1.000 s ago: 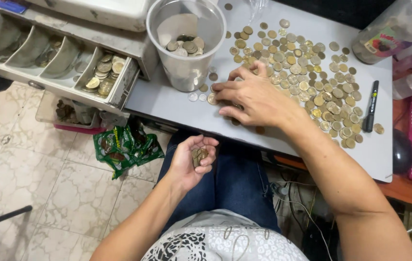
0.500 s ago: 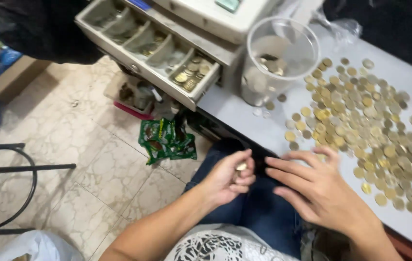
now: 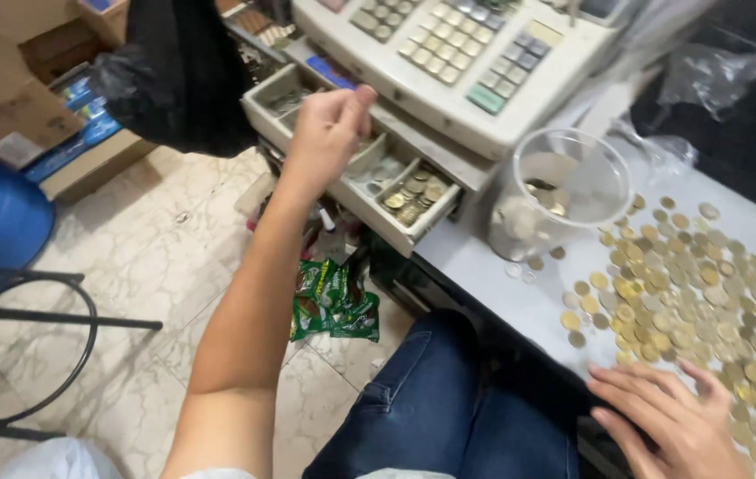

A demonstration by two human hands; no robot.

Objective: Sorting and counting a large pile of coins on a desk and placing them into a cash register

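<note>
Cash register point(image 3: 458, 62): at the back of the grey counter point(image 3: 520, 302), its open drawer point(image 3: 369, 186) jutting out to the left. Left hand point(image 3: 329, 133): above the drawer's compartments. Plastic cup point(image 3: 560, 191): on the counter, right of the drawer. Loose coins point(image 3: 706, 302): spread on the counter right of the cup. Right hand point(image 3: 670, 421): at the coins' near edge. Snack packets point(image 3: 333, 302): on the floor below the drawer.

Pale marbled floor tiles point(image 3: 143, 266) lie beneath a grey countertop point(image 3: 528, 306), with cardboard boxes point(image 3: 5, 106) stacked along the upper left edge, a blue seat on a black tubular frame point(image 3: 14, 293) at left, and a green packet point(image 3: 333, 302) on the floor.
</note>
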